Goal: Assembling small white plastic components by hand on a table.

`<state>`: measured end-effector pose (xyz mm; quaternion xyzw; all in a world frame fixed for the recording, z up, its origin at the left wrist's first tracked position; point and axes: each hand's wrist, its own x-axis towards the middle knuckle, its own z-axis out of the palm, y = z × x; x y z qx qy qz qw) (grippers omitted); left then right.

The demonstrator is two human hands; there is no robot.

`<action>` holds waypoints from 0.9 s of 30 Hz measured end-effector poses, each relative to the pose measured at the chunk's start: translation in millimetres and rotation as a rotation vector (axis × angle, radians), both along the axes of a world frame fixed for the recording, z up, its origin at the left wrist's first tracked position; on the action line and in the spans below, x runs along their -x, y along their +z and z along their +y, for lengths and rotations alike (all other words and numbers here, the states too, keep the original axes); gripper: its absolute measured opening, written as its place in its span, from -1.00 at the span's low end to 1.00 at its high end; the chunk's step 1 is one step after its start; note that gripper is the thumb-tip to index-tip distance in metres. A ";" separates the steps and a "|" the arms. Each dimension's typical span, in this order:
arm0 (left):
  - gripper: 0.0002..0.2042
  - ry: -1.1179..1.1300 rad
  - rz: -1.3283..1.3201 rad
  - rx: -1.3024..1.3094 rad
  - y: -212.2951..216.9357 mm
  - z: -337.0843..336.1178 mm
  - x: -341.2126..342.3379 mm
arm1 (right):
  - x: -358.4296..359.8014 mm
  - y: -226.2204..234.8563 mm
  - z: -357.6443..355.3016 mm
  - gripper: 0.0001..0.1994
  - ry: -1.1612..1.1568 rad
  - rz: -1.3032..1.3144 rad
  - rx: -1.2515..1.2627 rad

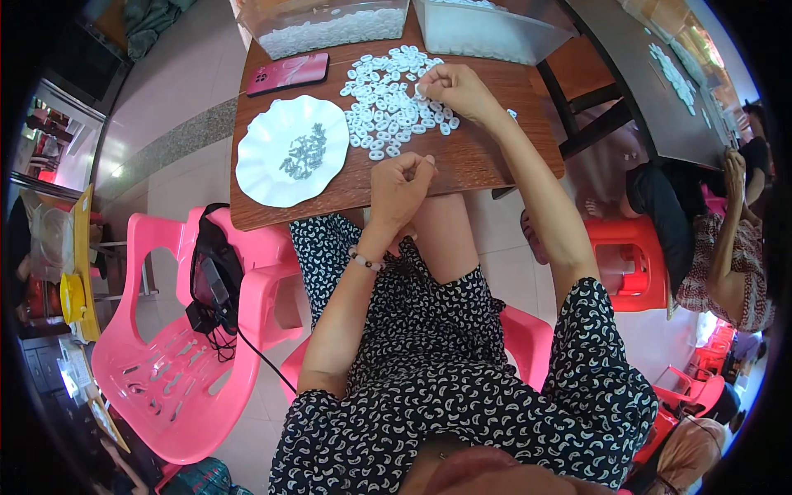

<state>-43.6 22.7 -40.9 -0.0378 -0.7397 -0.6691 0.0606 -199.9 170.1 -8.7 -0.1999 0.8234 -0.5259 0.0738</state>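
Note:
My left hand hovers over the near edge of the brown wooden table, fingers pinched together on something tiny I cannot make out. My right hand reaches further out and pinches one small white ring at the right side of a pile of white plastic rings. Left of the pile sits a white scalloped plate with a small heap of grey metal pieces.
A red phone lies behind the plate. Two clear bins of white parts stand at the table's far edge. A pink plastic chair with a black bag is at my left. Another person sits at right by a red stool.

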 end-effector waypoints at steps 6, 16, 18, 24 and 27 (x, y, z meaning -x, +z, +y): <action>-0.73 0.005 -0.006 0.031 -0.4 -1.0 1.0 | -40.0 6.1 11.0 -0.86 0.043 -0.013 -0.119; -0.74 0.040 -0.055 0.055 -0.6 0.5 1.3 | -67.4 1.6 27.6 -0.85 -0.055 0.081 -0.114; -0.73 0.036 -0.048 0.046 0.4 2.1 0.9 | -72.1 3.6 33.8 -0.85 -0.052 -0.065 0.048; -0.74 0.031 -0.060 -0.011 -2.2 2.7 0.8 | -85.7 3.3 45.7 -0.83 -0.047 -0.361 0.307; -0.76 0.018 -0.064 -0.095 -3.9 2.7 1.1 | -95.2 1.1 49.9 -0.81 -0.021 -0.367 0.349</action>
